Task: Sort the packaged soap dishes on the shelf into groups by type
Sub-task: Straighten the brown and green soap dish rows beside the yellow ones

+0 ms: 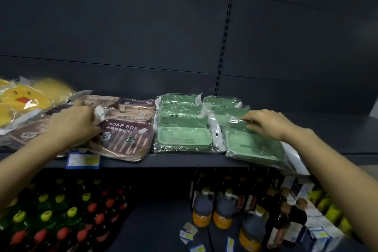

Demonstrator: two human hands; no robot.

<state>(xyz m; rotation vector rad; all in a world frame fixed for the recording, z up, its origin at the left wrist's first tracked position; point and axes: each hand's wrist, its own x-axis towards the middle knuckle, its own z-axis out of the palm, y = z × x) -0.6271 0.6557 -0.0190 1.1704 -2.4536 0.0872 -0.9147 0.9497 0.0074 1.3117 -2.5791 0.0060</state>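
Yellow duck-faced packs (22, 100) lie in clear wrap at the far left of the shelf (184, 159). Beside them our left hand (75, 120) rests on the pile of brown soap box packs (122, 139), fingers bent down and close together; we cannot tell whether they pinch one. A blue price tag (82, 160) hangs on the shelf edge below. To the right of the brown pile, green soap dishes (182, 137) sit stacked in two columns, touching. Our right hand (268, 124) lies on the front pack of the right column (255, 147), fingers together, tips pressing the wrap. Under the shelf stand green- and red-capped bottles (51, 210) and dark jugs (204, 208).
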